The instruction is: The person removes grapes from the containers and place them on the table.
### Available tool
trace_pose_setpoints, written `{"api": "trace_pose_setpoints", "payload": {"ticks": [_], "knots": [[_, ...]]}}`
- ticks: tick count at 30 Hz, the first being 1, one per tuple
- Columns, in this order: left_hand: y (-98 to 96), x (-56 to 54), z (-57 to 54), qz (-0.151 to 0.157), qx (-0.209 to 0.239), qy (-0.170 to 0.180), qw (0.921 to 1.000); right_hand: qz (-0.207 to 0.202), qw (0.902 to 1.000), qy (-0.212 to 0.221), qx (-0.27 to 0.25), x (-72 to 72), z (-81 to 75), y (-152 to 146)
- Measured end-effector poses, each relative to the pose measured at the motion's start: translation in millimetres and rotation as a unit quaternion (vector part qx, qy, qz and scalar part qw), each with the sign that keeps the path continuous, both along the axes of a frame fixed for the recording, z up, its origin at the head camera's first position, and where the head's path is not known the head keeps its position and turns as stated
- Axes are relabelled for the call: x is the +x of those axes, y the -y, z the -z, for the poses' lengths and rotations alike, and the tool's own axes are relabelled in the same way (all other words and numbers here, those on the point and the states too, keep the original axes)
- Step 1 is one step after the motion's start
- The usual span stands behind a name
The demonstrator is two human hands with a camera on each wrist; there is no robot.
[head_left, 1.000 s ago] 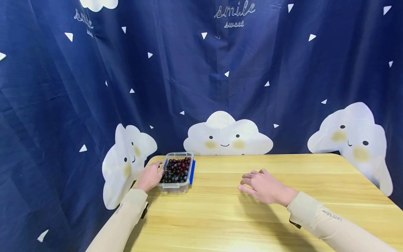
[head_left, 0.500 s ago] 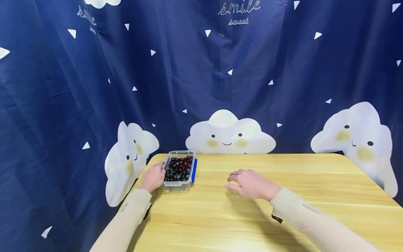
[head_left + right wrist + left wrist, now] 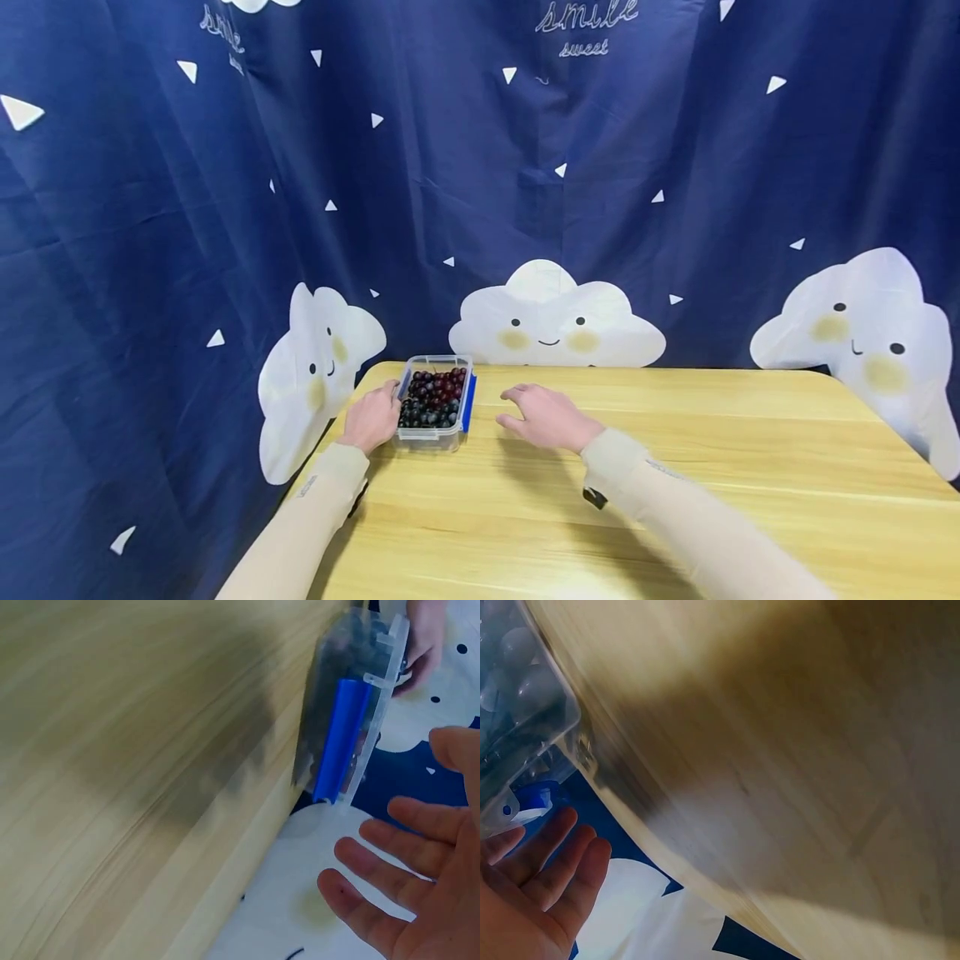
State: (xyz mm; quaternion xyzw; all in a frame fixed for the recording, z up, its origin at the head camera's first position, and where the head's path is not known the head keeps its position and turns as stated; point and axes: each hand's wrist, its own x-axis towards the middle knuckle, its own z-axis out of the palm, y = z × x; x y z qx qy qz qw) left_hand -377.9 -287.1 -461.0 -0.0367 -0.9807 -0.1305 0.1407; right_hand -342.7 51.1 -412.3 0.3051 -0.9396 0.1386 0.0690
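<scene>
A clear plastic food container (image 3: 427, 439) with no lid on top stands near the table's far left corner. Dark and reddish grapes (image 3: 433, 398) fill it. My left hand (image 3: 372, 419) is at the container's left side; in the left wrist view its fingers (image 3: 583, 881) extend beside a blue latch (image 3: 536, 796). Whether they touch the wall is hard to tell. To the right of the container, across a gap, my right hand (image 3: 551, 418) hovers above the table, holding nothing. The right wrist view shows its spread fingers (image 3: 416, 847) pointing toward the container's blue side latch (image 3: 343, 739).
The pale wooden table (image 3: 480, 517) extends right and toward me. Behind it and along its left side hangs a dark blue curtain (image 3: 480, 183) printed with white clouds and triangles.
My right hand has moved left, closer to the container. My left hand has stayed at the container's left side. The whole head view has shifted slightly.
</scene>
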Motion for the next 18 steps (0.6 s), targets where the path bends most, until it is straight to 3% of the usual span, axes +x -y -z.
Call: {"api": "trace_pose_setpoints", "payload": {"ticks": [10, 18], "knots": [[-2.6, -0.9, 1.2, -0.010, -0.015, 0.015, 0.9997, 0.038, 0.9983, 0.023, -0.037, -33.6, 7.6, 46.1], [-6.3, -1.1, -1.5, -0.020, -0.014, 0.013, 0.9996, 0.047, 0.9967, 0.055, -0.036, -46.5, 9.1, 78.6]]}}
